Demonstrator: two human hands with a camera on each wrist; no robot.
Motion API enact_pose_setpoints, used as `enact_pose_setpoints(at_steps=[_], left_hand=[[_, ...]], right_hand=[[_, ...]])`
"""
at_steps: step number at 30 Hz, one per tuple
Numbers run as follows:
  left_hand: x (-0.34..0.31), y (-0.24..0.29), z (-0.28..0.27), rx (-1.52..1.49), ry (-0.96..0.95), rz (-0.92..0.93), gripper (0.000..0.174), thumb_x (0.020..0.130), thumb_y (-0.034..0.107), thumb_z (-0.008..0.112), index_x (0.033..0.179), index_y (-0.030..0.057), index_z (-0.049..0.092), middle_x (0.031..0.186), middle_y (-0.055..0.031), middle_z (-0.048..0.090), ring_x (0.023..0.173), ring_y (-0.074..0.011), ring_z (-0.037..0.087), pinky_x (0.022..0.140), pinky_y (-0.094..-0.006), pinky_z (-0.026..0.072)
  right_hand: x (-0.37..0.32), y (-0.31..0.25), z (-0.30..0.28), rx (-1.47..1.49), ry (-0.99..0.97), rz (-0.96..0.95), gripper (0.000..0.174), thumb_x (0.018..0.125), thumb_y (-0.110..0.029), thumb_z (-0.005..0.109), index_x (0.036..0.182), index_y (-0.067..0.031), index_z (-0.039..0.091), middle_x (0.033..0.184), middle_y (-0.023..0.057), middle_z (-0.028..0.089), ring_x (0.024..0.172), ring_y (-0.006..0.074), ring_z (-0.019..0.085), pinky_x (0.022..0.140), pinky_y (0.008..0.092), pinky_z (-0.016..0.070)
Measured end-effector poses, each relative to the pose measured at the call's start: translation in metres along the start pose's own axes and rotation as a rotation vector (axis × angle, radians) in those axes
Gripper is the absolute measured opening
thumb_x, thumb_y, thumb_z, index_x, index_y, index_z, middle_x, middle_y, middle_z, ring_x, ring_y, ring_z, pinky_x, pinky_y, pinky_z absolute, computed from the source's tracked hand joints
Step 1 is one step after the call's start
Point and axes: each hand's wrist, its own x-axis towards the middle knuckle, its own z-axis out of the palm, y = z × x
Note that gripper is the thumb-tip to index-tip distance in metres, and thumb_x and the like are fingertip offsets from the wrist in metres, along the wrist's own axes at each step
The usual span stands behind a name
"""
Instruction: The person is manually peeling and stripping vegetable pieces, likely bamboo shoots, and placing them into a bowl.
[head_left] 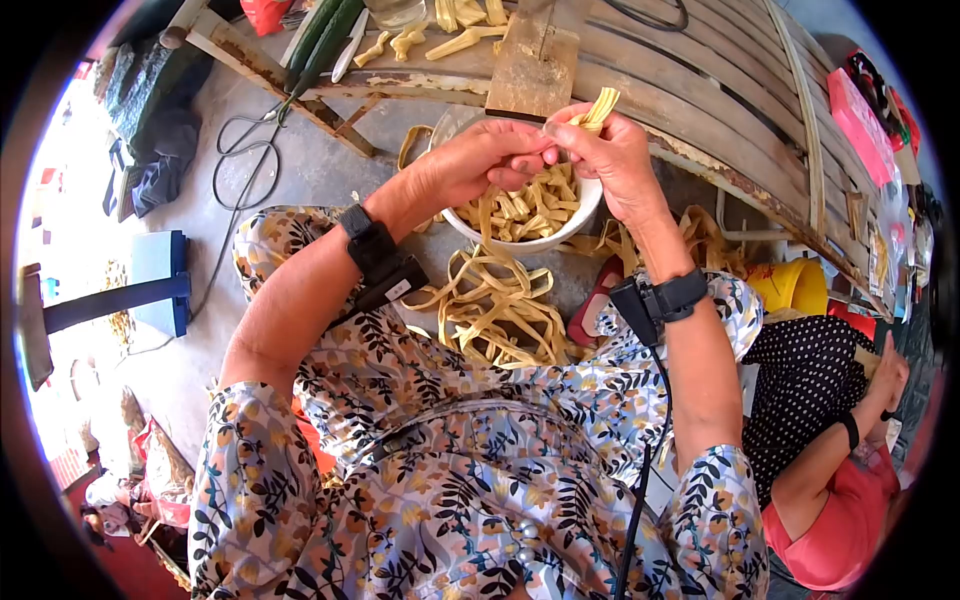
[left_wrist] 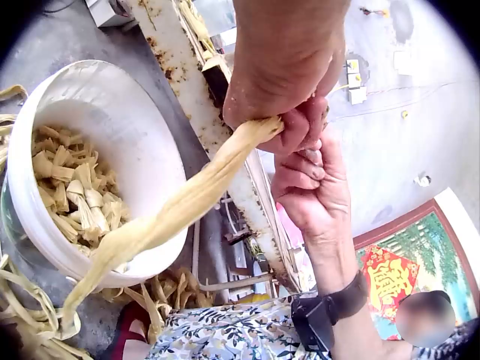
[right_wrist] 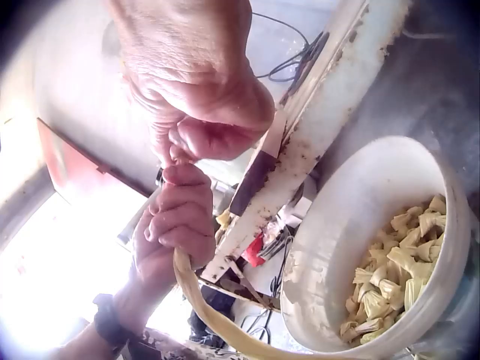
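Note:
Over a white tub (left_wrist: 146, 127), both hands are close together with fingertips meeting. My left hand (head_left: 475, 158) grips a long pale-yellow strip (left_wrist: 191, 195), which looks like tofu skin, and the strip hangs from the fist down past the tub's rim. Between thumb and fingers, my right hand (head_left: 622, 165) pinches a short folded bundle (head_left: 601, 108) of the same material, its ends poking up above the hand. Inside the tub lie several knotted pieces (head_left: 525, 212). The spot where the fingers meet is mostly hidden by the hands.
Loose strips (head_left: 500, 315) lie tangled on the floor by the feet. A slatted bench (head_left: 690, 85) with rusty edges stands ahead, bearing a wooden board (head_left: 535, 65), more knotted pieces (head_left: 465, 42) and cucumbers (head_left: 325, 40). To the right are a yellow bucket (head_left: 795, 285) and another seated person (head_left: 830, 450).

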Motion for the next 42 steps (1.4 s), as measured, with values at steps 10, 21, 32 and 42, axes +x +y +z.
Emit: enact_pose_setpoints(at_steps=[10,21,32,42], left_hand=[[-0.003,0.005,-0.014,0.010,-0.011,-0.075,0.023,0.090,0.022,0.048,0.084,0.0008,0.055,0.057,0.0069,0.038,0.044,-0.0011,0.026,0.038,-0.0154,0.0191],[-0.004,0.034,-0.007,0.628,0.129,0.108,0.027,0.090,0.027,0.048,0.090,0.0016,0.056,0.061,0.0049,0.046,0.054,-0.0034,0.041,0.050,-0.0178,0.0337],[0.016,0.021,0.012,0.566,0.164,0.230,0.026,0.087,0.029,0.052,0.086,0.0038,0.059,0.068,0.0027,0.053,0.058,-0.0040,0.046,0.054,-0.0170,0.0376],[0.001,0.028,0.009,0.734,0.157,0.286,0.024,0.091,0.021,0.045,0.097,0.0008,0.057,0.076,-0.0006,0.057,0.066,-0.0068,0.052,0.061,-0.0196,0.0407]], right_hand=[[0.000,-0.003,-0.008,0.050,0.026,0.035,0.015,0.078,-0.015,0.064,0.087,-0.0039,0.061,0.062,-0.0035,0.051,0.050,0.0010,0.040,0.042,0.0147,0.0277],[0.022,-0.020,-0.025,-0.429,0.289,-0.251,0.022,0.080,-0.023,0.063,0.080,-0.0018,0.065,0.068,0.0021,0.060,0.054,0.0041,0.049,0.049,0.0173,0.0420],[0.023,-0.013,-0.001,0.099,0.183,-0.137,0.017,0.080,-0.013,0.062,0.078,0.0034,0.064,0.067,0.0018,0.057,0.053,0.0043,0.045,0.048,0.0176,0.0381],[0.028,-0.016,-0.012,0.143,0.240,-0.072,0.021,0.080,-0.022,0.064,0.088,-0.0024,0.063,0.069,-0.0026,0.055,0.061,0.0033,0.048,0.055,0.0169,0.0450]])
